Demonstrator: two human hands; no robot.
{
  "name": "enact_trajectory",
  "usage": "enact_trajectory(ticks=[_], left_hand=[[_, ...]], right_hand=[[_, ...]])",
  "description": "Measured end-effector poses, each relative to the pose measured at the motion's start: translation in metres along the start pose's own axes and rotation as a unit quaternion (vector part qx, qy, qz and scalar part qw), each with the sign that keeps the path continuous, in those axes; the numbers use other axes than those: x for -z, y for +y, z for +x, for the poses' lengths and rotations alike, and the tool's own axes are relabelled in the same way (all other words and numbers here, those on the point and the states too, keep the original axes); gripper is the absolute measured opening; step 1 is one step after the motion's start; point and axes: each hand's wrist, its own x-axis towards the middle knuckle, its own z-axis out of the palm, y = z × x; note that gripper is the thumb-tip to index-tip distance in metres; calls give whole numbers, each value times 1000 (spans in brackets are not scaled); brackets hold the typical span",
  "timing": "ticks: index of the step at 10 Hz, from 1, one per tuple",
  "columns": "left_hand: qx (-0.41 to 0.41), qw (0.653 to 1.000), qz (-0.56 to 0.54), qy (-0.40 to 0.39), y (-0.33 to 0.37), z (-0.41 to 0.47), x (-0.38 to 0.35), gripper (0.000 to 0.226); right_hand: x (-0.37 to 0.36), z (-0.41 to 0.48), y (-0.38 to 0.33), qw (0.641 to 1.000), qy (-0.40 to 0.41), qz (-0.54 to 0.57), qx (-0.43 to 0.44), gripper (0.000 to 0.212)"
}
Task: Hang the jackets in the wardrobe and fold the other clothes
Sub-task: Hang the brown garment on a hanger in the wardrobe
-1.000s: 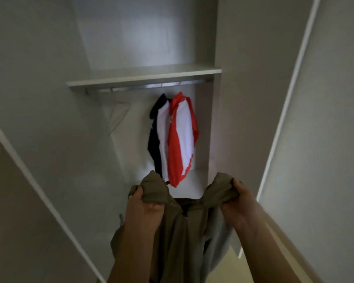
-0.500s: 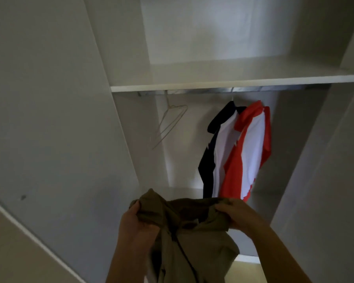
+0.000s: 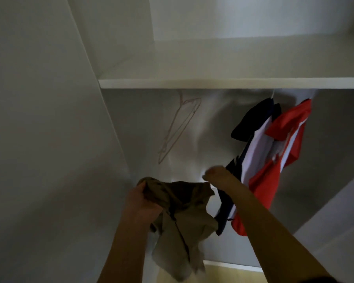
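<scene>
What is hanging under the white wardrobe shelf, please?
An empty pale wire hanger on the left and navy, white and red garments on the right. The white shelf hides the rail.

I look into a white wardrobe (image 3: 49,119) with a wide shelf (image 3: 233,83) up high, a dim gray back wall (image 3: 213,129), and yellow floor (image 3: 223,274) down low.

Head view, close into wardrobe (image 3: 213,83)
</scene>
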Motion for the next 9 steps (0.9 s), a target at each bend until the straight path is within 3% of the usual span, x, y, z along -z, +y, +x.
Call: enact_trajectory(ticks=[1, 2, 3, 5, 6, 7, 8, 9], left_hand=[[-18, 994, 32, 103, 14, 7, -6, 55], [-11, 992, 68, 102, 19, 18, -15, 52], [-12, 986, 91, 142, 29, 10, -36, 25], [-14, 983, 74, 166, 42, 23, -32, 21], [-9, 985, 66, 159, 45, 23, -29, 30], [-2, 992, 27, 124, 45, 25, -25, 68], [12, 991, 7, 135, 42, 24, -28, 44], [29, 991, 23, 126, 38, 18, -29, 36]], right_hand=[[-17, 39, -46, 988, 38, 140, 57, 27], [-38, 69, -82, 974, 59, 204, 78, 28], [-52, 88, -106, 968, 73, 227, 78, 31], [-68, 109, -124, 977, 75, 188, 73, 10], [-71, 107, -123, 960, 67, 265, 59, 8], [-69, 94, -115, 925, 93, 365, 53, 19], [-53, 79, -111, 897, 142, 416, 50, 27], [-29, 62, -111, 869, 138, 473, 45, 29]])
